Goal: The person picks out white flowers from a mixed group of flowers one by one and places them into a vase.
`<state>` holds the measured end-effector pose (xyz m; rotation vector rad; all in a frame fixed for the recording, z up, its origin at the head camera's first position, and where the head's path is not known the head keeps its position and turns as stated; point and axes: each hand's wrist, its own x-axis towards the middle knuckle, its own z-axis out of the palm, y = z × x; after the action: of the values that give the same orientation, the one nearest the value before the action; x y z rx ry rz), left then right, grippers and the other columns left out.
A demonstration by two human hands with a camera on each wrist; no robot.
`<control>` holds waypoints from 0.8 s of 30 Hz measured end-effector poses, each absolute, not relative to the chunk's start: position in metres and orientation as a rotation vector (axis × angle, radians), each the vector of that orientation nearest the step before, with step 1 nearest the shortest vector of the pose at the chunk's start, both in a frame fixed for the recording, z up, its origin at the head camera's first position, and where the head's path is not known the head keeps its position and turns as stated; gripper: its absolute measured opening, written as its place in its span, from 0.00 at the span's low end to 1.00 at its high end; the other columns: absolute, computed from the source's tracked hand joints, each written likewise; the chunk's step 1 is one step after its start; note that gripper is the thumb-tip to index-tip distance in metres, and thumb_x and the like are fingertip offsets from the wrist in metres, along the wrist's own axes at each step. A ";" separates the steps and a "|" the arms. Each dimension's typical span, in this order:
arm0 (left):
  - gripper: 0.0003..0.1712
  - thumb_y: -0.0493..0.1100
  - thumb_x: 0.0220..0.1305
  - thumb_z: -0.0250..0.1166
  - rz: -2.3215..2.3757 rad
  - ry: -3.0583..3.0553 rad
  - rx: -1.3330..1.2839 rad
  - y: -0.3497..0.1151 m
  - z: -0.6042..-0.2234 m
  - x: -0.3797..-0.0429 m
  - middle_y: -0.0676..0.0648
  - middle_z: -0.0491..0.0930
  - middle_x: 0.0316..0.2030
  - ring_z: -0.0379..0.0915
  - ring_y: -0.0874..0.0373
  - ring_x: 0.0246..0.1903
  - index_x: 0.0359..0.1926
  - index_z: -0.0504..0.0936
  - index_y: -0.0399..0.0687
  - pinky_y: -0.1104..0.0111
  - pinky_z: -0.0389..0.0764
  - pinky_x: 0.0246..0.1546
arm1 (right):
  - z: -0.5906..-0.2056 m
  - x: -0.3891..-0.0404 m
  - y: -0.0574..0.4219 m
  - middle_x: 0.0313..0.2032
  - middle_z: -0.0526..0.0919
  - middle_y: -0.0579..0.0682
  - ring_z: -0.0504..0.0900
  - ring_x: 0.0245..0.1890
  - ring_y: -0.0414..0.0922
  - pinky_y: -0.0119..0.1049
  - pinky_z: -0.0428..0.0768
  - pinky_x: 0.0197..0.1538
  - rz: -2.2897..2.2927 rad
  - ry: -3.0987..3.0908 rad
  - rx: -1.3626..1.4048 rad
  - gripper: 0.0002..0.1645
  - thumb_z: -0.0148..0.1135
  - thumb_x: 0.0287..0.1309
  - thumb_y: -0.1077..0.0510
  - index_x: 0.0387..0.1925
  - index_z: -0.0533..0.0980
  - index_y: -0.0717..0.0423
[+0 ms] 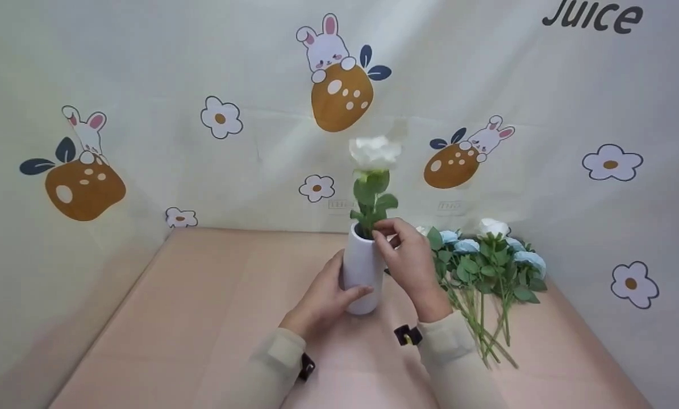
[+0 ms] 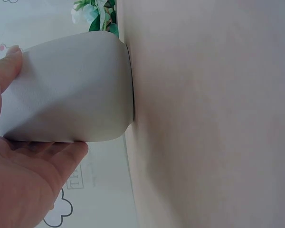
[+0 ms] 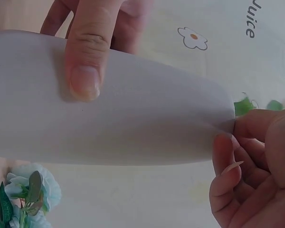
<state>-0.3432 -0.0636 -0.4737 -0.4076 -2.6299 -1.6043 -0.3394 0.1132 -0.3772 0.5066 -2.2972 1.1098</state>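
Vase (image 1: pixel 362 264) stands upright, long axis vertical, white rose (image 1: pixel 375 153) pointing bloom-up.

pale backdrop (image 1: pixel 458 57) | rabbit-and-fruit prints (image 1: pixel 342 99) | "Juice" lettering (image 1: pixel 594 17) | pinkish tabletop (image 1: pixel 220 301)

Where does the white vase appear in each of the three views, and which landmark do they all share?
Head: white vase upright, below and slightly right of centre.
Left wrist: sideways, upper left.
Right wrist: sideways, from the left edge past centre.
Shared landmark: the left hand, holding it.
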 end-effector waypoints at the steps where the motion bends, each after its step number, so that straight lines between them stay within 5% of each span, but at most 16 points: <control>1: 0.57 0.63 0.57 0.74 -1.600 -2.625 -0.414 -0.064 -0.474 -0.343 0.51 0.66 0.71 0.66 0.51 0.70 0.79 0.53 0.59 0.47 0.67 0.73 | -0.377 -0.339 0.113 0.40 0.87 0.46 0.80 0.30 0.40 0.36 0.84 0.33 1.110 -2.298 0.510 0.07 0.65 0.68 0.56 0.46 0.83 0.51; 24: 0.58 0.64 0.58 0.73 -1.627 -2.618 -0.432 -0.064 -0.472 -0.343 0.49 0.64 0.73 0.63 0.49 0.72 0.80 0.51 0.57 0.45 0.64 0.74 | -0.372 -0.342 0.126 0.40 0.86 0.47 0.83 0.30 0.41 0.35 0.85 0.31 1.099 -2.239 0.501 0.07 0.65 0.67 0.55 0.44 0.84 0.51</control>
<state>-0.3430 -0.0638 -0.4722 -0.4320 -2.6179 -1.6274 -0.3419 0.1256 -0.3716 0.5010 -2.2388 1.0987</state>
